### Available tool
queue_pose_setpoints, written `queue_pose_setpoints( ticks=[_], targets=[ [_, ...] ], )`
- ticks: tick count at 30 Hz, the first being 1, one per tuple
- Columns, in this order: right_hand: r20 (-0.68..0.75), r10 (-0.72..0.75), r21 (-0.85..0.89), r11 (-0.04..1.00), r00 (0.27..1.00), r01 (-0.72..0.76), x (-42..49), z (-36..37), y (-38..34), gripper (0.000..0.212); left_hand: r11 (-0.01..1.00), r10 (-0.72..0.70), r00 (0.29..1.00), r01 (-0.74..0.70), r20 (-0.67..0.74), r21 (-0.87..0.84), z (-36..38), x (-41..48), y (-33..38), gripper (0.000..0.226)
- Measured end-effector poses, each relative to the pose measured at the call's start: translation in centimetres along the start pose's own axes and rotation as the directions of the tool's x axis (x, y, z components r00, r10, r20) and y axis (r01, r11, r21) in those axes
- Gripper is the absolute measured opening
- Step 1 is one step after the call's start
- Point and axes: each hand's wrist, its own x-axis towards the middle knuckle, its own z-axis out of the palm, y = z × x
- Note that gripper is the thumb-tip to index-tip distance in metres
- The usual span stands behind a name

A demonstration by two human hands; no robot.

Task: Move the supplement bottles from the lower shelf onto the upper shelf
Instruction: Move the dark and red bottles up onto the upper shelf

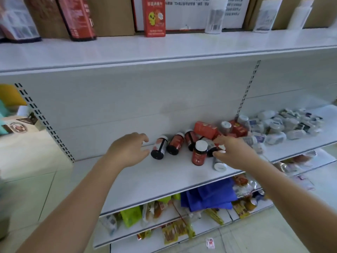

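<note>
Centrally, the left hand (pixel 128 149) hovers spread beside a toppled dark red-labelled bottle (pixel 159 147). The right hand (pixel 232 152), fingers parted, partly hides another dark bottle (pixel 215 149); whether it grips is unclear.

We face a white metal shelving unit (pixel 164 99) with a plain back panel and slotted uprights (pixel 249 88). Pale floor tiles (pixel 264 234) run near right. Cardboard boxes (pixel 113 15) line the far wall; lighting is even.
</note>
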Motion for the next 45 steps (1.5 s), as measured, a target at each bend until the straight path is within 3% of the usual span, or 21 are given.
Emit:
queue_pose_setpoints(
  ticks=[5,10,13,17,20,22,24,27,30,32,35,38,42,45],
  targets=[
    [0.101,-0.053,0.072,0.996,0.993,0.046,7.0,4.0,3.6,0.035,0.978,-0.161,0.982,0.172,0.094,-0.121,6.6,6.3,-0.1,0.050],
    [0.147,-0.029,0.200,0.980,0.989,-0.001,13.0,9.1,7.0,0.064,0.854,-0.349,0.930,0.366,0.114,-0.370,12.2,12.1,-0.5,0.058],
    [0.134,-0.101,0.262,0.963,0.986,0.063,14.6,10.7,7.7,0.055,0.782,-0.403,0.898,0.438,0.176,-0.444,15.1,15.3,0.0,0.053],
    [0.097,-0.164,0.328,0.936,0.982,0.124,15.6,12.5,8.2,0.053,0.769,-0.421,0.886,0.463,0.195,-0.441,18.4,17.8,-0.5,0.058],
    [0.074,-0.167,0.373,0.919,0.983,0.128,15.8,13.1,8.3,0.057,0.768,-0.400,0.897,0.439,0.187,-0.465,18.5,17.7,-0.6,0.041],
    [0.077,-0.126,0.468,0.880,0.989,0.076,15.5,12.9,8.0,0.056,0.694,-0.393,0.892,0.446,0.222,-0.565,17.6,16.6,-0.7,0.035],
    [0.063,-0.079,0.624,0.781,0.995,0.022,14.9,12.0,7.3,0.058,0.487,-0.346,0.880,0.464,0.324,-0.740,15.9,14.7,-0.7,0.042],
    [0.075,-0.031,0.880,0.473,0.997,-0.052,13.1,10.1,5.4,0.053,0.195,-0.147,0.910,0.410,0.387,-0.891,12.6,10.7,0.2,0.049],
    [0.146,0.014,0.974,0.176,0.989,-0.146,10.0,7.1,2.2,0.027,-0.002,-0.041,0.942,0.334,0.334,-0.943,8.8,6.9,1.7,0.055],
    [0.206,0.040,0.976,0.068,0.978,-0.208,7.4,5.1,-0.1,0.030,-0.068,0.011,0.956,0.294,0.294,-0.953,6.5,4.2,2.4,0.054],
    [0.252,0.027,0.966,-0.059,0.967,-0.250,3.1,2.4,-3.2,0.032,-0.093,0.064,0.971,0.234,0.229,-0.968,3.4,-0.3,3.8,0.050],
    [0.236,-0.034,0.961,-0.142,0.971,-0.238,-1.2,-0.3,-6.0,0.032,-0.046,0.065,0.987,0.151,0.148,-0.987,0.3,-4.7,4.9,0.046],
    [0.128,-0.123,0.982,-0.121,0.984,-0.143,-5.9,-3.5,-8.8,0.053,0.067,0.069,0.998,-0.018,-0.014,-0.998,-4.1,-10.2,4.7,0.061],
    [0.020,-0.199,0.999,-0.046,0.980,-0.029,-8.1,-6.4,-10.3,0.066,0.137,0.054,0.986,-0.167,-0.161,-0.976,-7.9,-13.2,4.3,0.060]
  ],
)
